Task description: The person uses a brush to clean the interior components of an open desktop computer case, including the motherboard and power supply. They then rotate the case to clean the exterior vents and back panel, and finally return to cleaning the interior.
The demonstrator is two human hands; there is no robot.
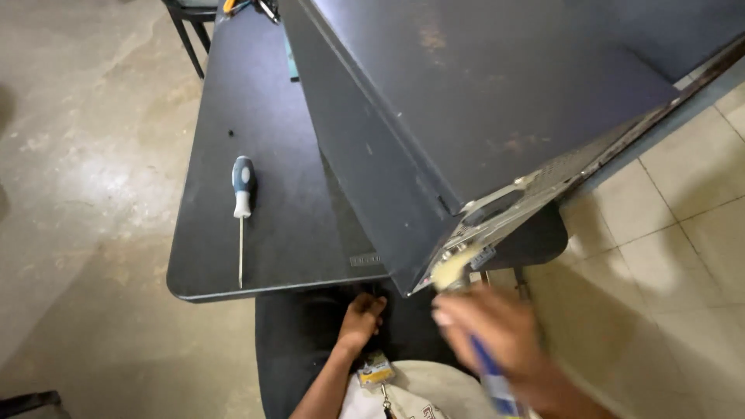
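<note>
From the head camera we take the dark computer case point(497, 101) as our landmark: it stands tipped up on its lower corner at the near edge of the black table point(272, 116), its back panel turned towards us. Just below that corner, our right hand point(497, 334) is closed around the blue handle of a small brush point(458, 271), whose pale bristles touch the metal back panel; the hand is blurred. Below and to the left of the case's corner, our left hand point(361, 314) rests on our dark-trousered lap with fingers curled loosely; we cannot tell whether it holds anything.

We judge the step in hand to be brushing dust off the ports along the back panel, and the next stroke would call for keeping the case steady on its corner while the bristles travel along the edge.

Left of the case, well apart from it, a blue-and-white screwdriver point(242, 206) lies flat on the table. The floor left of the table is bare stained concrete; right of the case it is pale tile
</note>
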